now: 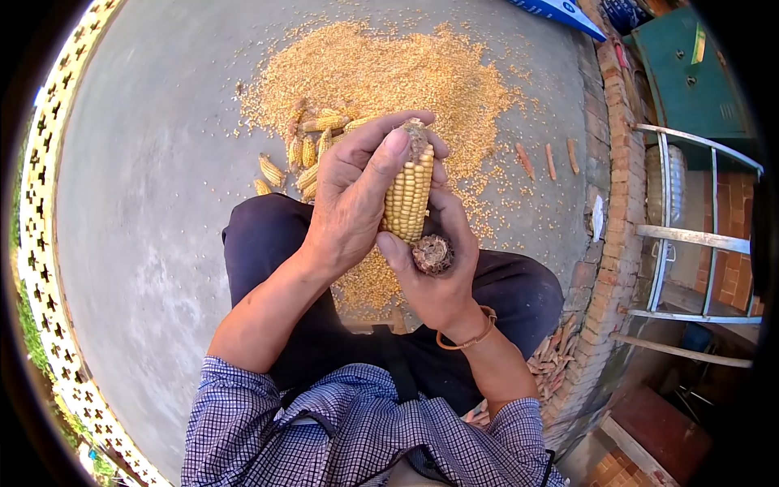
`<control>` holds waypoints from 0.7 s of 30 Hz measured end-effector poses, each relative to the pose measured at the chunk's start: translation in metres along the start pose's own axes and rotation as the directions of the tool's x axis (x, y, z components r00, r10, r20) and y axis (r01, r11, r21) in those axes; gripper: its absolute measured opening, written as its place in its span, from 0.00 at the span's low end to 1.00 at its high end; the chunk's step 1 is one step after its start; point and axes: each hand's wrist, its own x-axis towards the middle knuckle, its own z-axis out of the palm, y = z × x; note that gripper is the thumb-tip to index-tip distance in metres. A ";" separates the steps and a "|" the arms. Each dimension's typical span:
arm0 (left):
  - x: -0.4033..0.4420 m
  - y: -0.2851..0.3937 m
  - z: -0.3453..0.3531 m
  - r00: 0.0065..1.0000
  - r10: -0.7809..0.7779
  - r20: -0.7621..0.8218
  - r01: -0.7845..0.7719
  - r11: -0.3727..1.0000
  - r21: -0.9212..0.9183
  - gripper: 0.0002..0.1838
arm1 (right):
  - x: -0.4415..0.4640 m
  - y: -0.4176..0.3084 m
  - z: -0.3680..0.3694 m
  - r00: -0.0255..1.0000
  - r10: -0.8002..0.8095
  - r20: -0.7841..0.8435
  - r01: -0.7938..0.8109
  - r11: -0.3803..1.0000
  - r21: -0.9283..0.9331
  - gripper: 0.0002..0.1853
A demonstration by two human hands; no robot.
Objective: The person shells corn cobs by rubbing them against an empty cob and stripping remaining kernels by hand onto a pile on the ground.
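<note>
An ear of corn (408, 199) stands nearly upright in front of me, with yellow kernels on its lower part and a bare, ragged tip. My left hand (345, 199) is closed around its upper part, thumb pressed near the tip. My right hand (448, 286) is closed at the lower end, its thumb against the ear. In its palm sits what looks like a bare corn cob (432, 255), its rough brown end facing me; its other end is hidden. Behind my hands lie several unshelled ears (308, 151) beside a broad heap of loose kernels (373, 77).
Several stripped cobs (526, 161) lie right of the heap, and more cobs (555, 357) are piled by my right knee. A low brick edge (621, 174) borders the concrete floor (146, 162), with a metal railing (690, 236) beyond. A perforated wall (50, 272) runs along the left.
</note>
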 end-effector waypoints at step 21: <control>-0.001 -0.003 0.000 0.998 -0.032 -0.052 0.030 0.998 -0.047 0.22 | -0.003 0.003 0.005 0.998 0.017 -0.053 -0.016 1.000 0.012 0.26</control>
